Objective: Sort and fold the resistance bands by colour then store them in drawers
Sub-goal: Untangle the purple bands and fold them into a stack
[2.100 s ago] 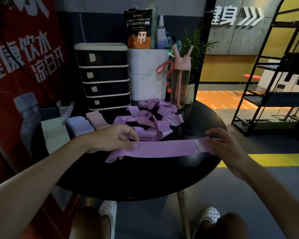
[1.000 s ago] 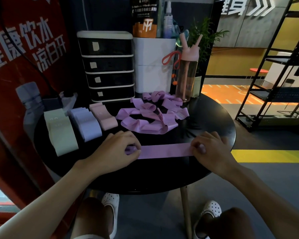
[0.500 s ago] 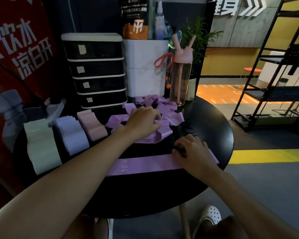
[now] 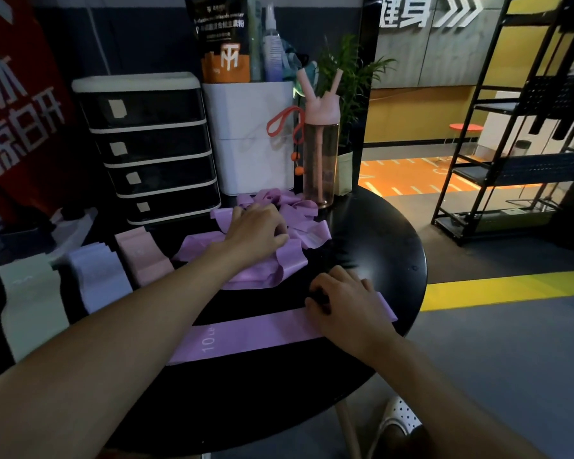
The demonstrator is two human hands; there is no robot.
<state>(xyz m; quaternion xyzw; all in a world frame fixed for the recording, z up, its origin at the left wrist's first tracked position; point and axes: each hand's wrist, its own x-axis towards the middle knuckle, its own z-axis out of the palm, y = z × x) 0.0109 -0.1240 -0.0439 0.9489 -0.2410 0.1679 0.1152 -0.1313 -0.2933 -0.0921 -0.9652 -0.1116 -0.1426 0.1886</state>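
— What colour is the flat band (image 4: 252, 336)?
— Purple, with pale "10 LB" lettering. The heap of bands (image 4: 265, 276) is the same purple.
— And the folded ones?
— The green stack (image 4: 30, 303) is very pale, the lavender stack (image 4: 100, 279) is bluish, and the pink stack (image 4: 140, 256) is soft.
— The table (image 4: 378, 246)?
— Black. The drawers (image 4: 153, 144) are black too, with white trim and pale labels.
— Anything brighter?
— A pink bottle (image 4: 320, 140), a white box (image 4: 249, 137), a green plant (image 4: 345, 71), a red banner (image 4: 14, 111) with white characters, and a yellow stripe (image 4: 511, 286) on grey floor.

Glossy black table (image 4: 388, 246), smooth matt purple band (image 4: 246, 336), translucent plastic bottle (image 4: 320, 167)
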